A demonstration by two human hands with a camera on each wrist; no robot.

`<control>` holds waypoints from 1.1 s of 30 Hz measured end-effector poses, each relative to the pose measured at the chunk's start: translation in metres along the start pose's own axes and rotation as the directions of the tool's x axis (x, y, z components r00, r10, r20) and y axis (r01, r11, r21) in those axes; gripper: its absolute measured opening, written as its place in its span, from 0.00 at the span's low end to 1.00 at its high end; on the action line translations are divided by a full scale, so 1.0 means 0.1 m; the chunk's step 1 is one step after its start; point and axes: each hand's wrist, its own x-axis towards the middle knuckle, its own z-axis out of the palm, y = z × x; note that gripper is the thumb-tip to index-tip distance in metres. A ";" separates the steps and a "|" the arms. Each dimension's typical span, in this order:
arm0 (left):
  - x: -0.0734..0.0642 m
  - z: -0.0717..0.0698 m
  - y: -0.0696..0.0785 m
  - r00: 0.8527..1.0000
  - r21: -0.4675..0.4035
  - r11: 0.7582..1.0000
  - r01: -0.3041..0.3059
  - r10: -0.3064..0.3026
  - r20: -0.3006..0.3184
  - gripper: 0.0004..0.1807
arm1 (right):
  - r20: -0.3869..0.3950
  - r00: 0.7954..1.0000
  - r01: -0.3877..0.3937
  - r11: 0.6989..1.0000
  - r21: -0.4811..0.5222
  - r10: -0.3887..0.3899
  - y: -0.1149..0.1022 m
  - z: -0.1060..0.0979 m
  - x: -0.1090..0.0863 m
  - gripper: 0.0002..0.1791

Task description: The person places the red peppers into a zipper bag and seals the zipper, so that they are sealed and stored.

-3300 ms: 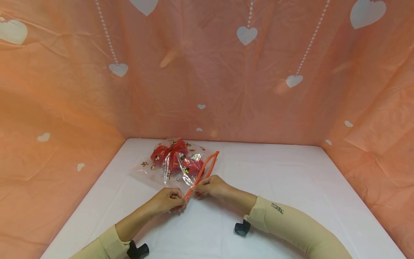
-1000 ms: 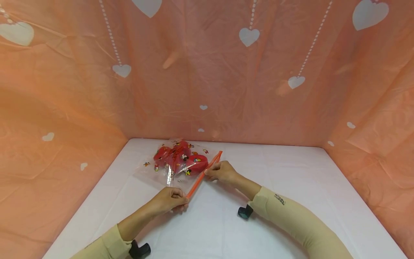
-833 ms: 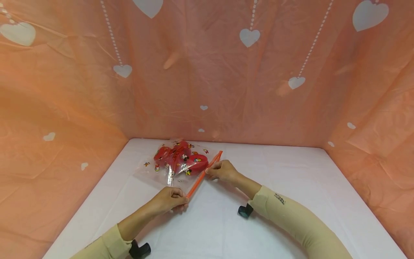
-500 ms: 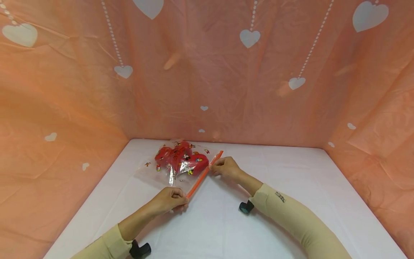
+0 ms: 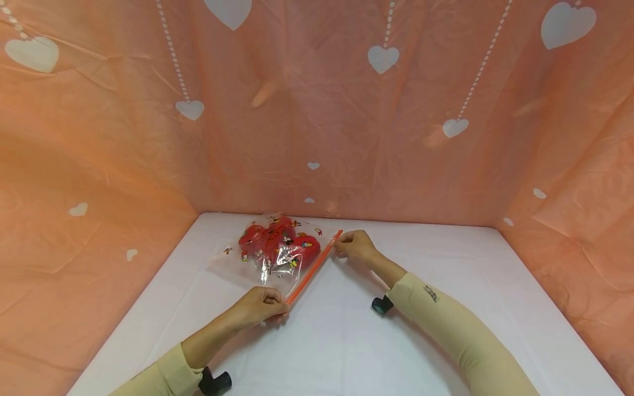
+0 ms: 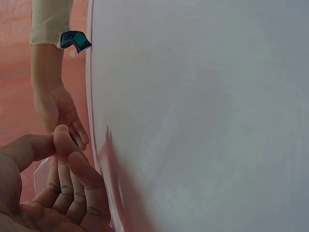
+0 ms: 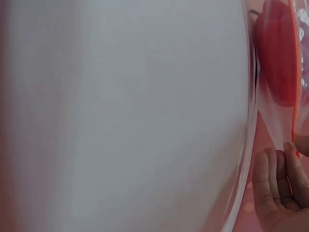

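Observation:
A clear zip bag (image 5: 233, 267) printed with small cartoon figures lies on the white table, with red rounded things (image 5: 304, 250) inside it. Its orange zip strip (image 5: 312, 271) runs slantwise along the right side, looking flat and straight. My left hand (image 5: 257, 307) pinches the near end of that strip between thumb and fingers. Close to the far end, my right hand (image 5: 358, 246) pinches the strip. In the right wrist view the right hand (image 7: 282, 186) has thumb and index finger at the orange strip (image 7: 295, 72), beside a red thing (image 7: 277, 58) under the film.
The white table (image 5: 421, 330) reaches to a peach curtain (image 5: 346, 137) with white hearts at the back and sides. Black wrist cameras hang under the left sleeve (image 5: 215, 382) and right sleeve (image 5: 381, 305).
My right hand has slid along the zip strip from beside the left hand to near its far end. The strip's two edges, earlier gaping, now lie together. The left hand has stayed put.

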 end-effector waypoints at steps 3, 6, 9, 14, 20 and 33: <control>0.00 0.00 0.00 1.000 -0.001 1.000 0.000 0.000 0.001 0.09 | -0.014 1.000 0.012 1.000 -0.023 -0.012 -0.02 -0.02 0.01 0.08; 0.00 0.00 0.01 1.000 0.000 1.000 -0.002 0.002 0.004 0.09 | -0.025 1.000 0.017 0.999 -0.039 -0.018 -0.03 -0.05 0.01 0.07; 0.00 0.00 0.02 1.000 0.001 1.000 -0.005 0.005 0.006 0.09 | -0.034 0.999 0.027 0.999 -0.044 -0.029 -0.04 -0.08 0.03 0.08; 0.02 0.01 0.01 1.000 0.003 1.000 -0.001 0.001 0.005 0.09 | -0.063 0.998 0.020 0.998 -0.052 -0.023 -0.03 -0.15 0.10 0.10; 0.03 0.02 0.03 1.000 0.012 1.000 0.004 -0.004 0.002 0.10 | -0.100 0.995 0.012 0.999 -0.037 -0.015 0.00 -0.20 0.17 0.09; 0.01 -0.03 0.02 0.999 0.071 0.997 -0.033 0.030 0.042 0.11 | -0.101 0.985 0.107 0.962 -0.251 -0.136 0.01 -0.27 0.09 0.11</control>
